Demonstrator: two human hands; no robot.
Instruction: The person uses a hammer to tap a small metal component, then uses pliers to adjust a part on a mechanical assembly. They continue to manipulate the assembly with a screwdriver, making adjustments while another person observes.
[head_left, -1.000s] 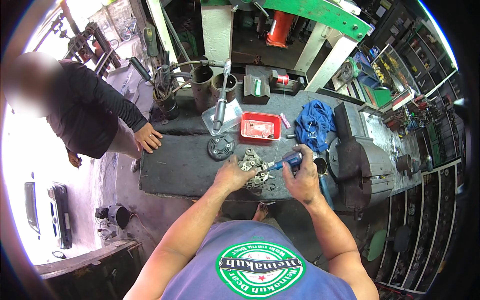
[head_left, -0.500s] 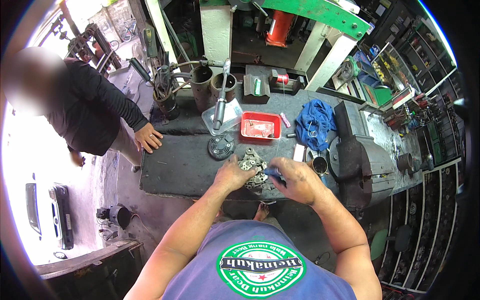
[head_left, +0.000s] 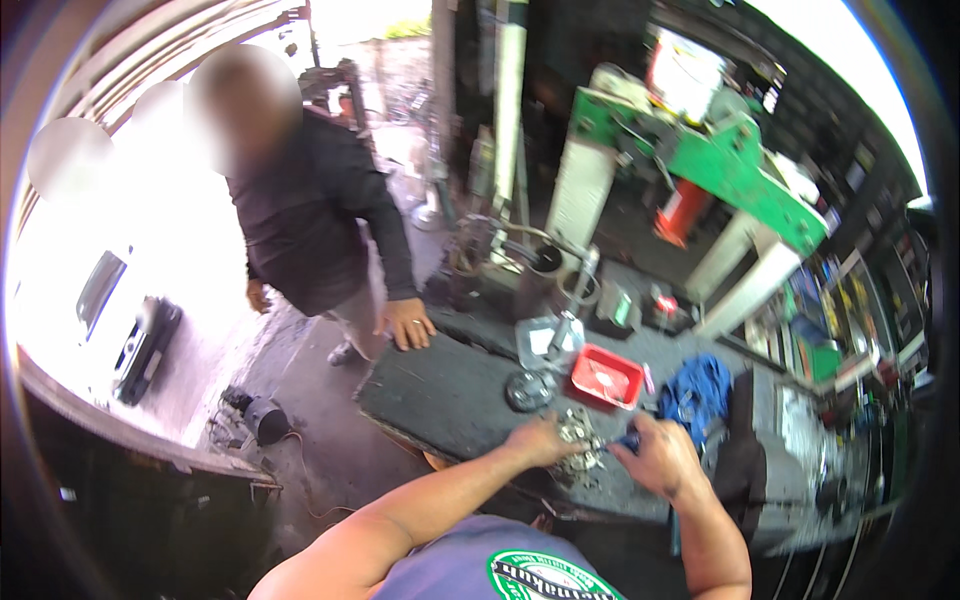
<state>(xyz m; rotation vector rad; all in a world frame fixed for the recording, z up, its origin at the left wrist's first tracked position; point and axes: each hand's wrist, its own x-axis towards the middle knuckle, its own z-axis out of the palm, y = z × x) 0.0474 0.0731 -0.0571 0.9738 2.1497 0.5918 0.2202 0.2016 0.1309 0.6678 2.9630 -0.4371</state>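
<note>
Resting on the near edge of the dark bench (head_left: pixel 450 400), the left hand (head_left: pixel 540 440) presses down on a small heap of metal parts (head_left: pixel 578 440) — a shiny, greyish cluster that lies between the two hands. Its fingers (head_left: pixel 560 432) curl over the left side of the heap and touch it, though the picture is too blurred to tell whether they grip a single piece. The right hand (head_left: pixel 660 460) sits just beside the heap on the other side, closed around a blue-handled tool (head_left: pixel 625 440) whose tip points in toward the parts; the tool pokes out from between thumb and forefinger. So the heap lies right at the fingertips of both hands, close to the bench's front edge.

Just behind the heap stands a red tray (head_left: pixel 605 378), and left of it a round dark metal disc (head_left: pixel 527 390) lies flat on the bench. A blue rag (head_left: pixel 700 385) is bunched up to the right of the tray, above the right hand. Further back a clear plastic tub (head_left: pixel 545 340) and a couple of dark metal cylinders (head_left: pixel 545 265) stand near the bench's far side.

At the far left corner of the bench another person in a dark jacket (head_left: pixel 310 220) leans in — one hand (head_left: pixel 408 325) resting flat on the bench top, well apart from the heap. A green machine frame (head_left: pixel 720 165) rises behind the bench.
</note>
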